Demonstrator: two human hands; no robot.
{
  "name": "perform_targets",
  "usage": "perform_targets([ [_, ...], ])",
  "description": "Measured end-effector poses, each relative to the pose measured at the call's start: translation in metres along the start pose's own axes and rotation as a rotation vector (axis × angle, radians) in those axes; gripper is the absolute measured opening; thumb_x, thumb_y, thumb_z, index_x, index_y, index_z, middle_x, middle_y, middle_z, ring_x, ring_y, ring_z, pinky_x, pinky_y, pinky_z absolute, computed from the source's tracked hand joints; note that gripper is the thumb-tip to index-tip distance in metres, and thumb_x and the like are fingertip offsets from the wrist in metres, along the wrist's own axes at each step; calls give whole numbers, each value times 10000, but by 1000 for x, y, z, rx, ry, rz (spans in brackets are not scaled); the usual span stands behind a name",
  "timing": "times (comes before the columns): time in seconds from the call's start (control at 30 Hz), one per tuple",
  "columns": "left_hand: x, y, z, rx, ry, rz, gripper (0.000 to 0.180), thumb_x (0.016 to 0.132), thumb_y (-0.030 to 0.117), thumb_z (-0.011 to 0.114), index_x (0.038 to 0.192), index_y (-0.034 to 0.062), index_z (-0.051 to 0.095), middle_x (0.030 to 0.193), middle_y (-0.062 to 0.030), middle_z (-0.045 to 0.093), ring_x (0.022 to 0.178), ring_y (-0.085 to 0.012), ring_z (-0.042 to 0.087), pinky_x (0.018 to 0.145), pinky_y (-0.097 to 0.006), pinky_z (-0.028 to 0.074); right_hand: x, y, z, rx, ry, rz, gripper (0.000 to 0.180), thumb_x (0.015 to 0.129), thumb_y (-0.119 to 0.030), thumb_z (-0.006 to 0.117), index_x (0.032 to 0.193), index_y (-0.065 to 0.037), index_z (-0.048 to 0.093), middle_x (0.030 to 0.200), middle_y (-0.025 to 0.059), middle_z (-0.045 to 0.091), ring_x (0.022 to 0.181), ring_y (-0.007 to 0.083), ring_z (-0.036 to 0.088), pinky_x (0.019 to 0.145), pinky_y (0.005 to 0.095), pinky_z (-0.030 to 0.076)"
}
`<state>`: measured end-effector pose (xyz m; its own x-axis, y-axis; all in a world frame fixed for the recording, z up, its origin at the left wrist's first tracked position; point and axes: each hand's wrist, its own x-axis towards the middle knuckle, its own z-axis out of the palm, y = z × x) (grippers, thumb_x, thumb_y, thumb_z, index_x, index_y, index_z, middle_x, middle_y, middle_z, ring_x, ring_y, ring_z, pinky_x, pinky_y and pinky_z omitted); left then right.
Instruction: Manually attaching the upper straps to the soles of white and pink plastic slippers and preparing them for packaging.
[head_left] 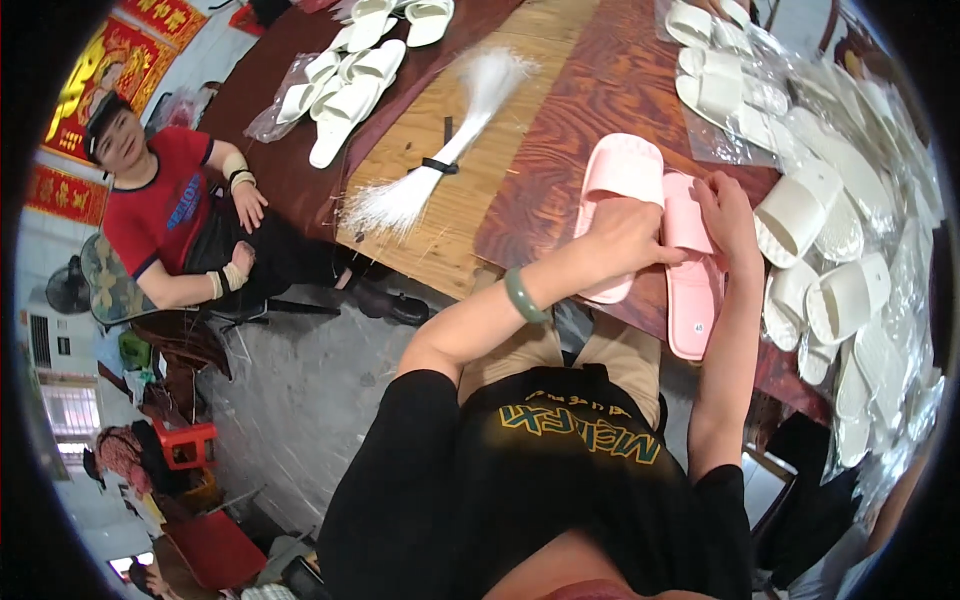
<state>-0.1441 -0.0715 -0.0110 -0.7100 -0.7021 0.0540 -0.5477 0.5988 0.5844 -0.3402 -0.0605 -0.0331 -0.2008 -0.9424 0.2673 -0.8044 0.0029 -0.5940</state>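
Two pink slippers lie side by side near the front edge of the brown tabletop. My left hand [622,238] grips around the left pink slipper [618,165]; its fingers reach in at the strap and are partly hidden. The thumb of that hand stretches across to the strap of the right pink slipper [693,310]. On the right slipper's other side, my right hand [730,215] holds its strap, with the fingers bent over the top edge. A small white sticker shows on this slipper's heel.
White slippers in clear plastic bags [845,215] cover the table's right side. More white slippers [350,90] lie at the far left. A bundle of white plastic strands [435,170], bound with a black tie, rests on bare wood. A seated person [180,215] is at left.
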Motion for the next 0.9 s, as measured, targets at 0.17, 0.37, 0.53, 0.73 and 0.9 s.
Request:
perform_targets([
  [0.17, 5, -11, 25, 49, 287, 61, 220, 713, 202, 576, 760, -12, 591, 698, -205, 608, 674, -347, 610, 625, -435, 474, 4, 1, 6, 0, 58, 3, 270, 862, -224, 557, 864, 44, 589, 821, 216, 601, 776, 343, 575, 707, 399, 442],
  [0.37, 9, -34, 11, -15, 350, 36, 155, 746, 135, 520, 803, 16, 602, 759, -191, 611, 753, -359, 602, 673, -445, 461, 9, 3, 11, 413, 54, 170, 347, 901, -288, 511, 911, 48, 595, 815, 140, 647, 764, 191, 609, 684, 310, 453],
  [0.53, 7, -68, 1, 36, 548, 225, 48, 720, 57, 518, 724, 19, 546, 708, -167, 566, 678, -337, 572, 603, -449, 444, 14, 8, 14, 174, 177, 165, 352, 891, -301, 491, 929, 32, 600, 880, 238, 615, 860, 391, 589, 754, 438, 453],
  [0.73, -40, -114, -80, -104, 542, 6, 348, 721, -36, 463, 1040, -96, 589, 938, -183, 622, 879, -239, 583, 828, -292, 438, 12, 2, 30, 62, 255, 80, 220, 832, -216, 544, 872, -7, 599, 901, 196, 590, 883, 353, 568, 766, 419, 459],
  [0.9, -30, -202, -187, 491, 673, -193, 366, 808, 86, 476, 1113, -101, 548, 1103, -249, 583, 1021, -342, 562, 898, -366, 411, 0, -4, 35, 16, 292, -53, 180, 821, -188, 570, 891, -22, 579, 920, 170, 574, 883, 358, 566, 743, 439, 473],
])
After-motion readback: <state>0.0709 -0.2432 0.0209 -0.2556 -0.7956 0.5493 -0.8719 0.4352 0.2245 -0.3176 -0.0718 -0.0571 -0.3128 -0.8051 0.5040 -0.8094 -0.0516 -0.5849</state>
